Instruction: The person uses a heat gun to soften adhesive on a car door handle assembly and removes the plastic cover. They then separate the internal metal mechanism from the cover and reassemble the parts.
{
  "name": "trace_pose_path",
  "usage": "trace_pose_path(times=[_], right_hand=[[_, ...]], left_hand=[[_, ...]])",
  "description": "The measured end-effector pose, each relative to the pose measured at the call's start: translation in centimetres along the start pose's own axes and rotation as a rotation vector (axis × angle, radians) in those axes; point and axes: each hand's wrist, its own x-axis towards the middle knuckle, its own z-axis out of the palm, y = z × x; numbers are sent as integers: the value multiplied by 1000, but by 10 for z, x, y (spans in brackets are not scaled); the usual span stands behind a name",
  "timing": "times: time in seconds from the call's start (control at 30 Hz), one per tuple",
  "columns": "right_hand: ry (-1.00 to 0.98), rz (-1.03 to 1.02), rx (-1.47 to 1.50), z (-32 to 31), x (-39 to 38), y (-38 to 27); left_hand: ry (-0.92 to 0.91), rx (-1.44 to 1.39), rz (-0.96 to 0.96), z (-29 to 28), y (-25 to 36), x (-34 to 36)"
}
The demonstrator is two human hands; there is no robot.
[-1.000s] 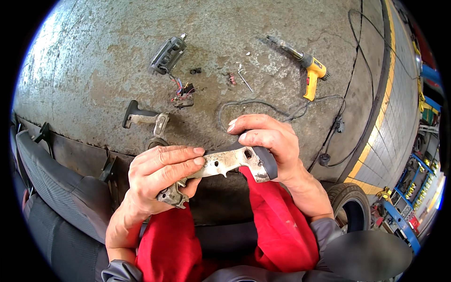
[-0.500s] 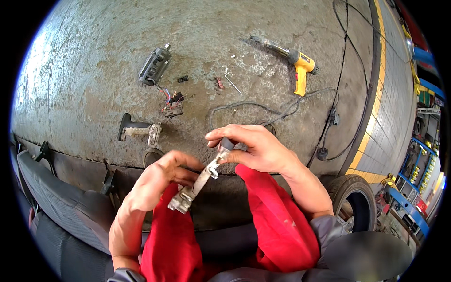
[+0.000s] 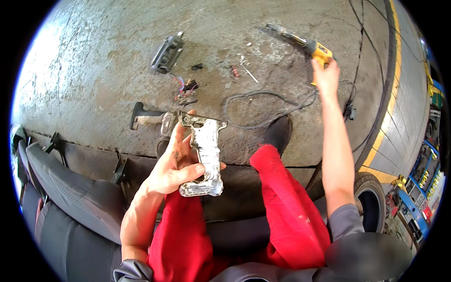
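My left hand [image 3: 171, 171] grips a half housing of a power tool handle [image 3: 206, 145], its silvery, ribbed inner face turned up. The thumb lies on its edge and the fingers pass behind it. Out at the far right, my right hand [image 3: 326, 77] is closed around the grip of a yellow heat gun [image 3: 322, 50], which lies on the floor with its metal nozzle to the upper left. Just beyond my left hand lies a black and beige tool handle [image 3: 149, 117].
Across the floor lie a dark grey tool body [image 3: 167, 54] with wires, a small black part [image 3: 197, 66], a reddish piece [image 3: 235, 71] and a thin metal rod [image 3: 250, 73]. A black cord [image 3: 263, 92] loops nearby. At right stands a tire [image 3: 371, 202]; at left, car seats [image 3: 75, 188].
My right hand has let go of the housing piece and reached far right to the heat gun. My left hand now holds the housing alone, with its inner side turned into view.
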Motion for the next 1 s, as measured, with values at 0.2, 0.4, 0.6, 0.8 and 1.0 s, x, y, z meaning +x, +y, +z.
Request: trace_pose_path(times=[0.2, 0.4, 0.6, 0.8, 1.0], right_hand=[[-305, 399, 277, 25, 54, 100], [-516, 529, 556, -2, 63, 84], [-513, 366, 863, -51, 28, 58], [-381, 193, 1092, -127, -47, 19], [-509, 178, 1120, -148, -98, 6]], left_hand=[[103, -29, 63, -5, -3, -6], [132, -66, 139, -5, -6, -7], [94, -83, 101, -9, -5, -10], [94, -44, 133, -8, -10, -11], [34, -51, 71, -9, -19, -10]])
